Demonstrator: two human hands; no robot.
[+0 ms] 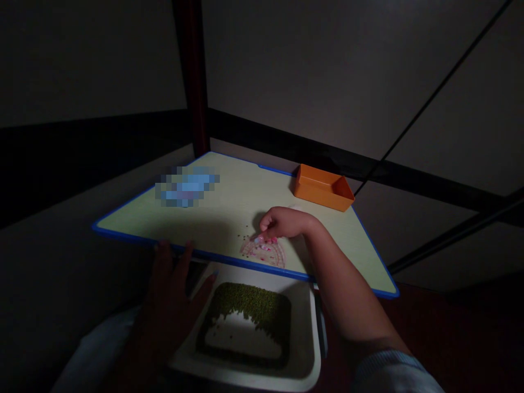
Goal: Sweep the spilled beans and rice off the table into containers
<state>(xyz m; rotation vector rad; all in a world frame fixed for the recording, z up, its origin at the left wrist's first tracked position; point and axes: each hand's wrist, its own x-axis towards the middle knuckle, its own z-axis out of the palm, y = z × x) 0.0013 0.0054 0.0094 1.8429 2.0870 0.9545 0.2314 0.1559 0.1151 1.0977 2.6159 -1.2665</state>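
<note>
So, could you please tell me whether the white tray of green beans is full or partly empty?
Partly empty: the white tray shows bare white floor near its front, with the green beans heaped along the back and sides.
</note>
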